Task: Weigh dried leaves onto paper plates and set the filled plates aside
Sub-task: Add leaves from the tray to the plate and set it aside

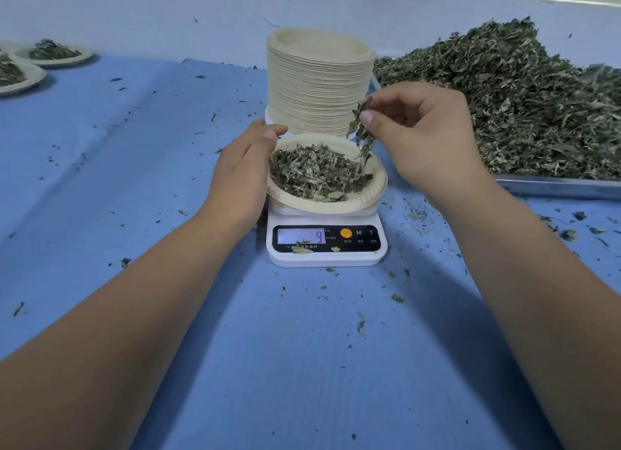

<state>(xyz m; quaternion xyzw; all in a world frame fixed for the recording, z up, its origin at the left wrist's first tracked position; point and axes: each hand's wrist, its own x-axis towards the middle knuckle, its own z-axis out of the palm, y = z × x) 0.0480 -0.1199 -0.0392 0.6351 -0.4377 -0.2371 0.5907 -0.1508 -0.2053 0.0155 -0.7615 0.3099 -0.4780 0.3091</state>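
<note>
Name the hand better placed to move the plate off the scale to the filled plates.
Left. The left hand lies beside the plate, nearer the filled plates; the right hand is pinching leaves.

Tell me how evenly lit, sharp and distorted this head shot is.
Head view: soft, even light, faint forearm shadows on the blue cloth; wide-angle stretch swells the forearms at the bottom corners; the leaves pinched by the right hand are sharp; the scale display reads 9, partly hidden by leaf bits; far-left plates look soft.
</note>
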